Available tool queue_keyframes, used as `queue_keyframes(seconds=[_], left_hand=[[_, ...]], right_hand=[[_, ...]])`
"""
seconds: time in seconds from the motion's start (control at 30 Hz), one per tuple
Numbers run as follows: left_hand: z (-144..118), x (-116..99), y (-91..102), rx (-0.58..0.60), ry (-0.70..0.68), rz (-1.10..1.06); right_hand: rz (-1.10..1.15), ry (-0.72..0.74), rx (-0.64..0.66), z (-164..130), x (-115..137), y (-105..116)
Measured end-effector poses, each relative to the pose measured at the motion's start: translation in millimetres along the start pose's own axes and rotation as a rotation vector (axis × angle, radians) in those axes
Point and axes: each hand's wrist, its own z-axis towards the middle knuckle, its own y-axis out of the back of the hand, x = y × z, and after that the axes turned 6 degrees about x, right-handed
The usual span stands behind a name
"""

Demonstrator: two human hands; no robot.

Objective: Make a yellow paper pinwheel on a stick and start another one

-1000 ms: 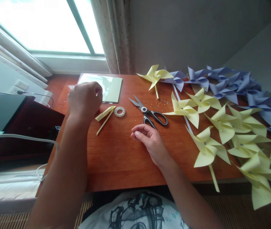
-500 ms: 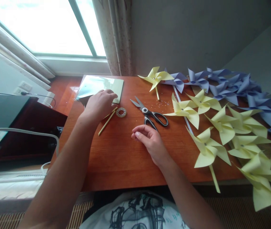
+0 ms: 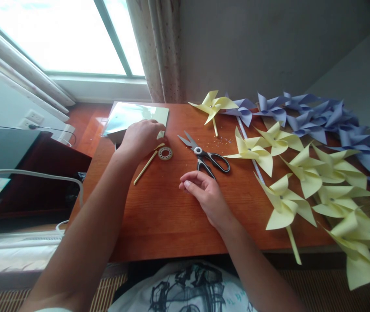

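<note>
My left hand (image 3: 142,138) reaches over the near edge of a shiny sheet stack (image 3: 135,113) at the table's back left. Its fingers are bent down with the tips together, and a small pale bit shows at them; I cannot make out what it is. Just below lies a thin yellow paper stick (image 3: 145,168), beside a roll of tape (image 3: 165,153). A dark box-like thing (image 3: 117,138) is partly hidden behind that wrist. My right hand (image 3: 202,190) rests curled, thumb against the fingers, nothing visible in it. Black-handled scissors (image 3: 201,152) lie with blades apart just beyond it.
Several yellow pinwheels (image 3: 285,201) cover the table's right side, with several purple pinwheels (image 3: 315,115) behind them. Small paper scraps (image 3: 225,141) are scattered near the scissors. A white cable (image 3: 41,174) runs past the left of the wooden table (image 3: 171,229).
My left hand has shifted slightly right and its fingers have drawn down and together near the tape roll. One of the yellow pieces under it has moved. My right hand stays in place.
</note>
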Motion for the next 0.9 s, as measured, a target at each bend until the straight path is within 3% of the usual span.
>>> queue_keyframes(seconds=[0.43, 0.57, 0.9], left_hand=[[0.4, 5.3, 4.5, 0.066, 0.029, -0.02], [-1.0, 0.2, 9.7, 0.097, 0.106, 0.028], [-7.0, 1.2, 10.3, -0.082, 0.305, -0.061]], right_hand=[[-0.018, -0.01, -0.004, -0.1, 2.9, -1.0], [-0.016, -0.007, -0.003, 0.5, 2.4, -0.9], [-0.011, -0.01, -0.002, 0.3, 3.0, -1.7]])
